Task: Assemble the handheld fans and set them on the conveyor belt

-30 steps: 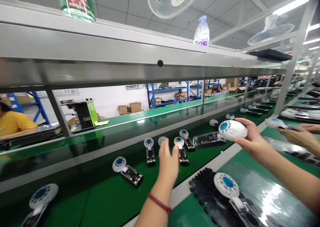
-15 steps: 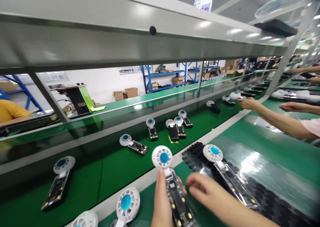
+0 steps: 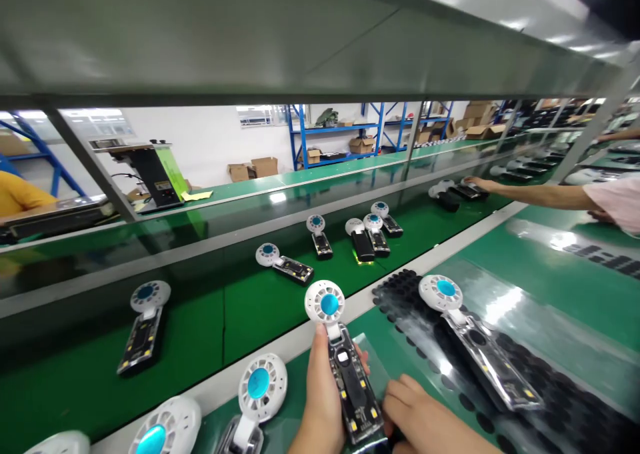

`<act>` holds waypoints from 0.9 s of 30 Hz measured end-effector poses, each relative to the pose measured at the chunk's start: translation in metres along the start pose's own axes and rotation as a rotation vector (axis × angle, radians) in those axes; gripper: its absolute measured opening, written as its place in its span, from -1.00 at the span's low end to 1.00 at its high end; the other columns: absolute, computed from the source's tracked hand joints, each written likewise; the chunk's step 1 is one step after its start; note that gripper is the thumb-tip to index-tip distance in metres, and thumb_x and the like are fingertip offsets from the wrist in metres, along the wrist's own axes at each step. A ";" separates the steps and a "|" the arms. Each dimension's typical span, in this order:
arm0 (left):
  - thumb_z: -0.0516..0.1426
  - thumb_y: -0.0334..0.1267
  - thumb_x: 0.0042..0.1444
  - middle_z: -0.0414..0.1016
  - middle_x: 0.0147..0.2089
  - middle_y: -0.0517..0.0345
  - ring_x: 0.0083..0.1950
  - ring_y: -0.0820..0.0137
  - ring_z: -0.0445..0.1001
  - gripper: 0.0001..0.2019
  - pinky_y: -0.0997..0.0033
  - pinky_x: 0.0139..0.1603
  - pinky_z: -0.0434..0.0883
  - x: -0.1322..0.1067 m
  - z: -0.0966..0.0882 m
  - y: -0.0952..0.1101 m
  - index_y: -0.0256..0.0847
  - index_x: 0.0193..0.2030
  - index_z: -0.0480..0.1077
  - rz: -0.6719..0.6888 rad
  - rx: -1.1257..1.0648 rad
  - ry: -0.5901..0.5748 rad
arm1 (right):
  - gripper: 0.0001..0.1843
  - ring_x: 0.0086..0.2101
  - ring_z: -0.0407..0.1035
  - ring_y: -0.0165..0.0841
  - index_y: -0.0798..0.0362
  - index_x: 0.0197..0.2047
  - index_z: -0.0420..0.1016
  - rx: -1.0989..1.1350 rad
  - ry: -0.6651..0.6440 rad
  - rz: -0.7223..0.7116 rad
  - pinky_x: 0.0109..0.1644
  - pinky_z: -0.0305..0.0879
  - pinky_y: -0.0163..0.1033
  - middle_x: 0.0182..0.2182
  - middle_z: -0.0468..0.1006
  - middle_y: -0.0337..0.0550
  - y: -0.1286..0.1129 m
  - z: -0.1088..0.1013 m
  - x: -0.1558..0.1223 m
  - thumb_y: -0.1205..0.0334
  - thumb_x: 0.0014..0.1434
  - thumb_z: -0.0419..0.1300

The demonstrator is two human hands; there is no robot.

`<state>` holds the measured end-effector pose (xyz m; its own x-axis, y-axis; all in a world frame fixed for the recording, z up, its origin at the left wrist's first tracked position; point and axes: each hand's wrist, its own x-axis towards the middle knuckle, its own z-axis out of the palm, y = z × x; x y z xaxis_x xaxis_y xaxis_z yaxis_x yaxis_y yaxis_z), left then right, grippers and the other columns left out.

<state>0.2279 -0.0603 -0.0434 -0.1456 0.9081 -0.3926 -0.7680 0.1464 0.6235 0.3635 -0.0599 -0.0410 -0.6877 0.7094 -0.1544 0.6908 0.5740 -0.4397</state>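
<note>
My left hand [image 3: 320, 394] is closed around a handheld fan [image 3: 353, 381], with a white round head, a blue centre and a clear body showing a dark circuit board with yellow-white squares. By the fan's lower end is my right hand [image 3: 425, 411], its fingers curled in; whatever they may hold is hidden. To the right, a similar fan [image 3: 480, 347] lies across a sheet of black round pads [image 3: 545, 381]. More fans stand at the left, one with a white head and blue centre [image 3: 259, 383] beside my left hand.
Several fans lie on the green conveyor belt [image 3: 195, 367] beyond the pale rail [image 3: 300, 344]. At the far right a co-worker's arm [image 3: 540, 193] reaches over the belt. A wide metal beam [image 3: 250, 47] crosses overhead. A person in a yellow sleeve [image 3: 23, 194] is at the far left.
My right hand has come down to the held fan's lower end, fingers more curled. The view has shifted, so belt fans appear further right. The co-worker's hand has moved to fans farther across the belt.
</note>
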 end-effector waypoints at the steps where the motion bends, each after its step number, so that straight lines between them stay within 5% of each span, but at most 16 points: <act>1: -0.01 0.13 0.04 0.45 -0.62 0.16 -0.62 0.46 0.38 -0.50 0.22 0.02 0.31 0.000 0.000 0.000 -0.30 -0.60 0.38 -0.001 0.001 0.006 | -0.73 -0.26 0.32 -0.23 0.09 -0.44 0.43 0.023 -0.006 0.012 -0.22 0.25 -0.26 -0.34 0.49 -0.13 -0.002 -0.004 -0.002 0.60 -0.23 0.15; 7: -0.01 0.17 0.01 0.41 -0.67 0.12 -0.63 0.41 0.39 -0.48 0.23 -0.07 0.35 -0.001 0.002 -0.003 -0.29 -0.61 0.38 0.052 0.035 0.013 | -0.77 -0.33 0.34 -0.38 -0.01 -0.53 0.34 0.406 -0.110 0.070 -0.23 0.25 -0.36 -0.39 0.45 -0.27 -0.004 -0.035 -0.014 0.55 -0.14 0.08; 12: 0.10 0.16 -0.09 0.52 -0.45 0.03 -0.31 0.24 0.49 -0.53 0.25 -0.14 0.36 0.002 -0.002 -0.005 -0.29 -0.46 0.44 0.103 0.053 0.028 | -0.86 0.00 0.22 -0.32 -0.01 -0.51 0.28 0.682 0.085 0.072 0.06 0.14 -0.24 -0.04 0.34 -0.20 -0.008 -0.052 0.008 0.34 0.06 0.06; 14: 0.14 0.12 -0.10 0.54 -0.31 0.03 -0.15 0.20 0.46 -0.55 0.27 -0.05 0.32 0.003 -0.003 -0.005 -0.29 -0.31 0.46 0.146 0.064 0.027 | -0.86 0.08 0.12 -0.30 0.00 -0.50 0.28 0.646 0.124 0.083 0.10 0.08 -0.21 0.05 0.25 -0.21 -0.014 -0.055 0.021 0.32 0.09 0.05; 18: 0.15 0.03 -0.05 0.51 -0.13 0.02 0.06 0.18 0.35 -0.57 0.32 0.09 0.20 0.001 -0.002 -0.003 -0.28 -0.16 0.45 0.190 0.092 0.016 | -0.83 -0.21 0.29 -0.39 0.00 -0.48 0.24 0.491 0.128 -0.004 -0.16 0.19 -0.32 -0.26 0.35 -0.26 -0.023 -0.057 0.037 0.42 0.09 0.00; 27: 0.07 -0.01 0.06 0.53 -0.15 0.00 0.00 0.18 0.39 -0.61 0.25 0.08 0.20 -0.003 -0.002 -0.001 -0.30 -0.15 0.43 0.180 0.159 -0.015 | -0.85 -0.37 0.26 -0.46 0.02 -0.46 0.23 0.375 0.060 0.008 -0.33 0.11 -0.35 -0.28 0.30 -0.32 -0.024 -0.064 0.035 0.43 0.08 0.01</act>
<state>0.2279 -0.0638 -0.0446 -0.2605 0.9308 -0.2563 -0.6229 0.0408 0.7812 0.3370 -0.0228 0.0206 -0.6606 0.7424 -0.1114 0.5585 0.3868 -0.7338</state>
